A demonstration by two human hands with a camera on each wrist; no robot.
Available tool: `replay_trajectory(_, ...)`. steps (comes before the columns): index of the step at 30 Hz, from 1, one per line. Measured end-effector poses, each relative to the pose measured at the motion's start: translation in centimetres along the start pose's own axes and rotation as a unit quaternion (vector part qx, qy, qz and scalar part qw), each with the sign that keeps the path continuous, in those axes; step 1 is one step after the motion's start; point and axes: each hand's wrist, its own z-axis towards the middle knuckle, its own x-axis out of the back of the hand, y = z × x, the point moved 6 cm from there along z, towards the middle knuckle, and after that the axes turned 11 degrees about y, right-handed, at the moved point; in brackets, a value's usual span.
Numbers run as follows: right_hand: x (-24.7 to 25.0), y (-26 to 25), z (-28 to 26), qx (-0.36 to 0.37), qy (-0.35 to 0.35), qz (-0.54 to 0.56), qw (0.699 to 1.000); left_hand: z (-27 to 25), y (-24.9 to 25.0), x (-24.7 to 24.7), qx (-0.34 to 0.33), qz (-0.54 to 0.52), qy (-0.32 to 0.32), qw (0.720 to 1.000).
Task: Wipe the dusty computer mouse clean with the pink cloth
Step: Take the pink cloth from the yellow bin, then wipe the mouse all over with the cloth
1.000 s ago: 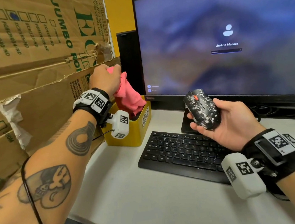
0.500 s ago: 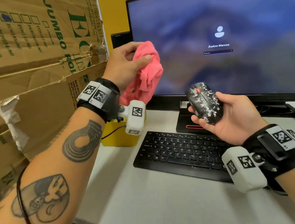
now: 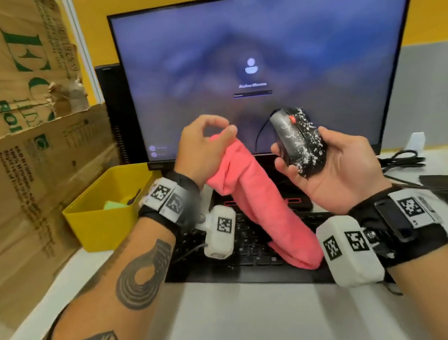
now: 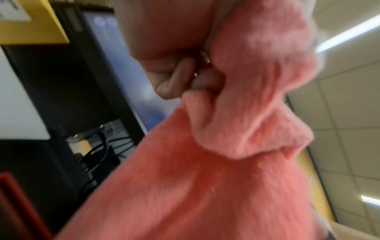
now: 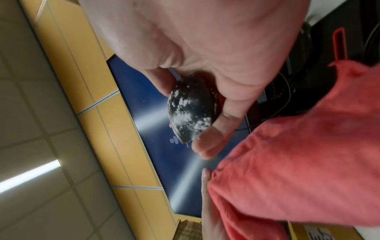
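Observation:
A black computer mouse (image 3: 298,139) with a red wheel, speckled with white dust, is raised in front of the monitor; my right hand (image 3: 330,168) grips it from below, fingers curled round its sides. In the right wrist view the mouse (image 5: 190,110) shows its dusty top. My left hand (image 3: 203,147) pinches the top of the pink cloth (image 3: 260,199), which hangs down over the keyboard, just left of the mouse and apart from it. The left wrist view is filled by the cloth (image 4: 236,146) bunched in my fingers (image 4: 179,76).
A black keyboard (image 3: 244,255) lies on the white desk (image 3: 236,323) under my hands. A yellow bin (image 3: 104,212) stands at the left beside cardboard boxes (image 3: 16,139). The monitor (image 3: 259,52) is behind; cables (image 3: 402,160) trail at the right.
My left hand carried the pink cloth from the yellow bin rightward to beside the mouse; the cloth now hangs unfurled. My right hand lifted the mouse slightly higher.

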Motion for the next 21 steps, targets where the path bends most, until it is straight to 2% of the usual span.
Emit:
replay_trajectory(2, 0.5, 0.2, 0.1, -0.004, 0.009, 0.003, 1.000, -1.1, -0.9, -1.4, 0.003, -0.009, -0.028, 1.000)
replay_trajectory(6, 0.4, 1.6, 0.6, -0.012, 0.027, -0.005, 1.000, -3.3, -2.4, -4.2, 0.037, 0.002, -0.126, 0.991)
replay_trajectory(8, 0.3, 2.3, 1.0, -0.013, 0.035, -0.015, 0.999, -4.1, -2.3, -4.9, 0.076, -0.032, -0.164, 0.983)
replay_trajectory(9, 0.3, 2.5, 1.1, -0.012, 0.039, -0.017, 0.999, -4.5, -2.3, -5.2, 0.121, -0.070, -0.175, 0.975)
replay_trajectory(11, 0.4, 2.9, 1.2, -0.006, 0.048, -0.016, 0.999, -5.6, -2.4, -5.5, 0.240, -0.159, -0.164, 0.943)
replay_trajectory(13, 0.4, 3.0, 1.3, 0.000, 0.057, -0.009, 0.998, -6.5, -2.6, -5.6, 0.324, -0.240, -0.141, 0.904)
replay_trajectory(17, 0.0, 3.9, 1.2, -0.009, 0.055, 0.002, 0.998, -8.0, -2.9, -6.5, 0.390, -0.331, -0.134, 0.849)
replay_trajectory(21, -1.0, 5.2, 1.1, -0.024, 0.033, -0.008, 0.999, -8.7, -2.1, -7.0, 0.408, -0.377, -0.127, 0.822)
